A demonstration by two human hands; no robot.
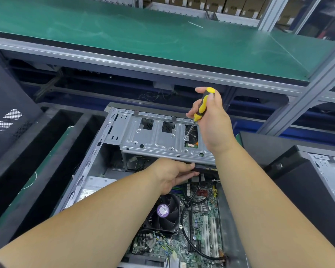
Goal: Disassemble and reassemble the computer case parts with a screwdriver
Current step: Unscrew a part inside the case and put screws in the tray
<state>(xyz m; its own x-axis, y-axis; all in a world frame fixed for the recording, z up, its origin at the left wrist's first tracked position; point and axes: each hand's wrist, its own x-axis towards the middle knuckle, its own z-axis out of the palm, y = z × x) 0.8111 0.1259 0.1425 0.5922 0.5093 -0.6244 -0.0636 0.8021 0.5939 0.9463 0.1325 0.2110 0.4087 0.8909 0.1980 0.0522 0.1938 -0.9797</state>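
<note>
Nearest the camera, the motherboard (199, 225) and CPU fan (165, 213) are being exposed inside the open computer case (89, 167), which is lying on its side. A yellow-and-black screwdriver (201, 107) is being gripped by the right hand (213, 120), its tip being set on a screw (186, 137) in the steel drive cage (155, 140). The cage's lower edge is being steadied by the left hand (170, 175), fingers extended. The stiff, sharp-edged sheet metal is probably best being held by its folded rims; the circuitry looks fragile.
</note>
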